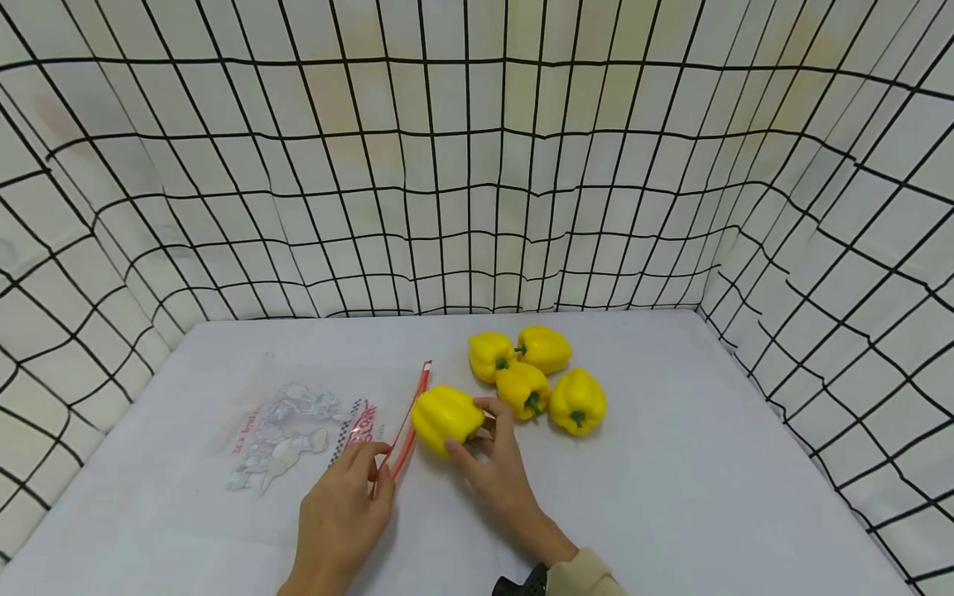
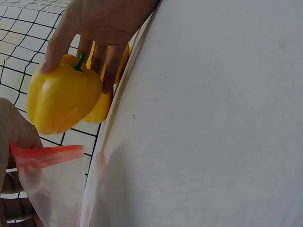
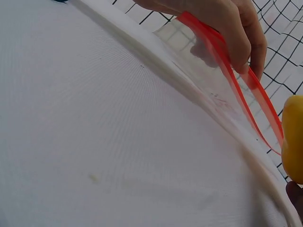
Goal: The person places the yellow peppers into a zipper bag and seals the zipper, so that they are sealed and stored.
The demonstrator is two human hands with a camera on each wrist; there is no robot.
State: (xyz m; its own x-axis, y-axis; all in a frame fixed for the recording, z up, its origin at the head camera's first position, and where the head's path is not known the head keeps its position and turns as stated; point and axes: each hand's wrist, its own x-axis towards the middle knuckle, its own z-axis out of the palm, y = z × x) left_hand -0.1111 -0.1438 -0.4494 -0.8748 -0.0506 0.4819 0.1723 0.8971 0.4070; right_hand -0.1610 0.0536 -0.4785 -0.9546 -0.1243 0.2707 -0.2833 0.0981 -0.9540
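Observation:
A yellow bell pepper (image 1: pixel 445 419) is gripped by my right hand (image 1: pixel 501 472), thumb on the near side and fingers at its stem end. The green stem shows in the left wrist view on this pepper (image 2: pixel 65 98). My left hand (image 1: pixel 344 511) pinches the red-edged mouth of a clear zip bag (image 1: pixel 291 443), which lies flat to the left with printed markings. In the right wrist view the bag's two red strips (image 3: pixel 246 90) stand apart, so its mouth gapes. The held pepper is right beside that mouth, outside the bag.
Several more yellow bell peppers (image 1: pixel 523 391) sit grouped behind and right of my right hand. A white cloth covers the table (image 1: pixel 693 463). Black grid netting (image 1: pixel 447 190) over white walls rises along the back and both sides.

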